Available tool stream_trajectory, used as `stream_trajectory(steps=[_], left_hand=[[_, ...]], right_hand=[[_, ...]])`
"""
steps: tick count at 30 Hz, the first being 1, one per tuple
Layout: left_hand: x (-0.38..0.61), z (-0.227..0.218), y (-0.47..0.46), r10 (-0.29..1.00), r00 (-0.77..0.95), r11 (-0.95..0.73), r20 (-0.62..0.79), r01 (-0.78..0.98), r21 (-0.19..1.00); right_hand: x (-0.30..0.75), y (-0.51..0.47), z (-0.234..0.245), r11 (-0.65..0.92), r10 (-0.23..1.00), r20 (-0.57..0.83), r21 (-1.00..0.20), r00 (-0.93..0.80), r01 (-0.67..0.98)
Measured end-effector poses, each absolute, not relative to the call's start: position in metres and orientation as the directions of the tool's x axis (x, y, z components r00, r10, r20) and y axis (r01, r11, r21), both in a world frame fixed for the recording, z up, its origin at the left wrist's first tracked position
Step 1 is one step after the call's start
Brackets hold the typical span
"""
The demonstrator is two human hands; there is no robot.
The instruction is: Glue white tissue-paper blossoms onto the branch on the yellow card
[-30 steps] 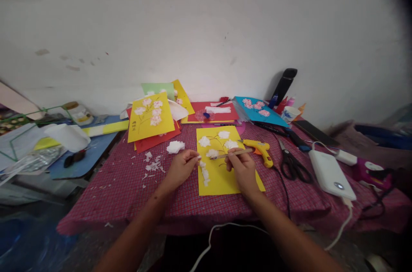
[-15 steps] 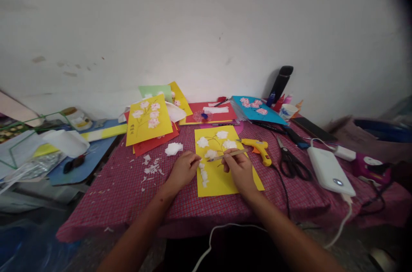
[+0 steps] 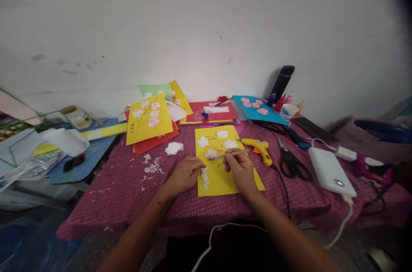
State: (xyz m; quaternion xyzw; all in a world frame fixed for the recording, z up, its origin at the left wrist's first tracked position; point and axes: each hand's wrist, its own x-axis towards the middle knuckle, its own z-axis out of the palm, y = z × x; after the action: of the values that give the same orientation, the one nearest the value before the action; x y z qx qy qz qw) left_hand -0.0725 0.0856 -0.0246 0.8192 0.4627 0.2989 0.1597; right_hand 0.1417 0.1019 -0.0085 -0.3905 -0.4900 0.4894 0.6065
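A yellow card [image 3: 222, 182] lies in front of me with a drawn branch and several white crumpled-paper flowers [image 3: 222, 134]. My right hand [image 3: 240, 169] is closed around a thin, pencil-like wooden stick [image 3: 234, 153], whose dark tip is over the card's middle, by one flower. At the card's left edge is my left hand [image 3: 186, 173], its fingers pressed together and the tips just above a strip of white paper bits [image 3: 204, 178]. Whatever may be between those fingertips is hidden. Left of the card sits a white paper wad [image 3: 174, 148], with torn paper scraps [image 3: 152, 167] beyond it.
A yellow glue gun [image 3: 257, 145] touches the card's right side, its cord running toward me. Black scissors [image 3: 292, 162] and a white power bank [image 3: 331, 171] lie farther right. Finished-looking flower cards [image 3: 149, 119] are stacked back left; a blue card [image 3: 257, 109] and paper cup [image 3: 288, 111] stand back right.
My left hand has shifted slightly right, its fingertips now farther over the card's edge above the paper bits. My right hand and the stick have barely moved.
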Motion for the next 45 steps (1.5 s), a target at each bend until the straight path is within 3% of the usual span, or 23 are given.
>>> stream_trajectory(steps=[13, 22, 34, 40, 43, 45], left_hand=[[-0.074, -0.027, 0.082, 0.816, 0.455, -0.576, 0.355, 0.592, 0.564], [-0.073, -0.023, 0.080, 0.856, 0.354, -0.515, 0.377, 0.635, 0.575], [-0.075, -0.027, 0.083, 0.874, 0.305, -0.478, 0.379, 0.682, 0.554], [-0.076, -0.025, 0.086, 0.857, 0.149, -0.432, 0.493, 0.729, 0.531], [-0.092, -0.011, 0.094, 0.868, -0.050, -0.260, 0.493, 0.801, 0.540], [-0.111, -0.001, 0.102, 0.890, -0.136, -0.104, 0.434, 0.869, 0.484]], right_hand=[[0.143, 0.104, -0.015, 0.249, 0.968, 0.234, -0.938, 0.087, -0.240], [0.143, 0.105, -0.016, 0.272, 0.962, 0.254, -0.922, 0.100, -0.277], [0.144, 0.104, -0.023, 0.297, 0.955, 0.287, -0.941, 0.080, -0.162], [0.144, 0.105, -0.024, 0.321, 0.946, 0.313, -0.937, 0.081, -0.137], [0.143, 0.105, -0.024, 0.323, 0.946, 0.315, -0.937, 0.079, -0.136], [0.143, 0.104, -0.023, 0.323, 0.946, 0.316, -0.937, 0.069, -0.136]])
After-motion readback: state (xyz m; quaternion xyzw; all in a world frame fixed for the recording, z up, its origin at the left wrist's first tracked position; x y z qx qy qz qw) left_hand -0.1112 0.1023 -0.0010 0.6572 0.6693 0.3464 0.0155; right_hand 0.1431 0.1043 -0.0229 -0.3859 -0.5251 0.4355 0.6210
